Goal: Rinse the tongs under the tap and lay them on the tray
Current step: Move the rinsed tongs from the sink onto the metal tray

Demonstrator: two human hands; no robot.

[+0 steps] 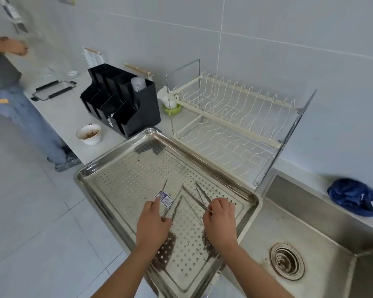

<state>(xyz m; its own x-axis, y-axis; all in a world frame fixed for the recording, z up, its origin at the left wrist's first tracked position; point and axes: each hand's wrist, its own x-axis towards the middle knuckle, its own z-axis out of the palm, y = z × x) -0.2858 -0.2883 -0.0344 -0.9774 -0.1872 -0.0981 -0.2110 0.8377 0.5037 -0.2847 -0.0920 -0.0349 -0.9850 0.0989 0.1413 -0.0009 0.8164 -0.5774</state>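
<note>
My left hand (153, 220) pinches one pair of tongs (165, 201) and my right hand (219, 218) another (199, 198), both low over the tray (91, 171), long axes running away from me, with the open sink (310, 229) just beyond my right wrist, nearer that hand.

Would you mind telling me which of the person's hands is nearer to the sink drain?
Right. The right hand holds tongs over the tray's sink-side half, up-left of the drain; the left hand is further left, mid-tray.
</note>
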